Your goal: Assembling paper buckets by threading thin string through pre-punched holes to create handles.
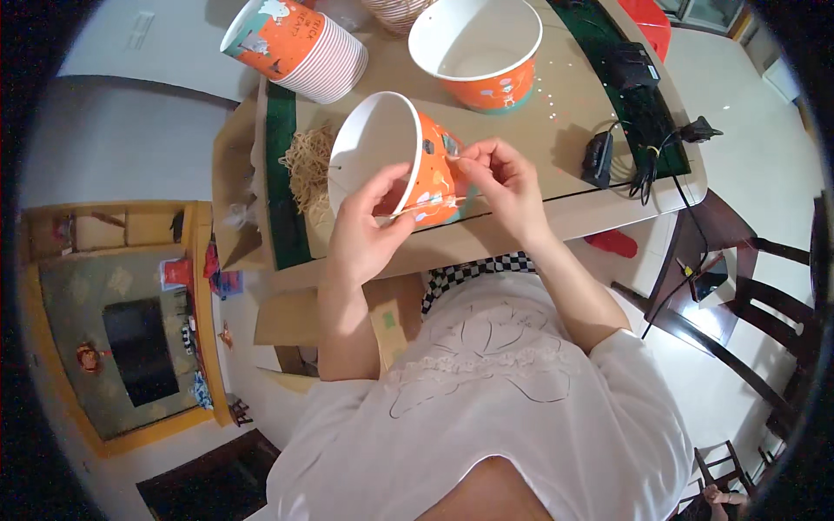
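Observation:
My left hand (pixel 365 230) grips an orange paper bucket (pixel 408 156) with a white inside, tilted on its side above the table's near edge, thumb in the rim. My right hand (pixel 504 178) pinches a thin tan string (pixel 426 206) against the bucket's outer wall near a small hole. The string runs across the bucket's side toward my left fingers.
A second orange bucket (pixel 476 48) stands upright behind. A stack of nested buckets (pixel 300 43) lies at the back left. A pile of tan strings (pixel 306 165) lies left of the held bucket. Black cables and adapters (pixel 638 143) sit at the table's (pixel 573 95) right. Dark chairs (pixel 738 321) stand right.

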### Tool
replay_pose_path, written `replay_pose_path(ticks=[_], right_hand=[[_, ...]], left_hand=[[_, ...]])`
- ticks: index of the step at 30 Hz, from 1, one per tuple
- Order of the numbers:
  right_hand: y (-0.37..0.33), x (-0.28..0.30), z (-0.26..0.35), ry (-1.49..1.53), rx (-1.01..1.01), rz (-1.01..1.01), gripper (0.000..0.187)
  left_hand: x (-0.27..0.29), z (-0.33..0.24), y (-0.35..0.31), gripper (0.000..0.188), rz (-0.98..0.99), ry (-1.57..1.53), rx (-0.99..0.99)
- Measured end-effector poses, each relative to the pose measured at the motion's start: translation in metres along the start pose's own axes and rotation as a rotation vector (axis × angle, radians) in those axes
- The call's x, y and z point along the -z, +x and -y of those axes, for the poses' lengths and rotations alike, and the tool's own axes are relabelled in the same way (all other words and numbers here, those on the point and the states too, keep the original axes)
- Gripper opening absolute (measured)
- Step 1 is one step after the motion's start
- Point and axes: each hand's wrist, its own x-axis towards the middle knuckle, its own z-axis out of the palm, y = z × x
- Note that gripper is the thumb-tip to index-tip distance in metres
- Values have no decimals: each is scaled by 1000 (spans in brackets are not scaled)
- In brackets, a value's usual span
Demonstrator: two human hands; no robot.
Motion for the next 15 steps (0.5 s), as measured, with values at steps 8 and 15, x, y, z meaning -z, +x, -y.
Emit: replay_pose_path(ticks=[8,15], right_hand=[[-1,-25,-7,-72,105,-19,4],[-1,-22,-13,-107,152,-6,7]], left_hand=[[-13,-11,3,28,-91,-27,-37],[-20,-8,9,16,-227,50,-4]])
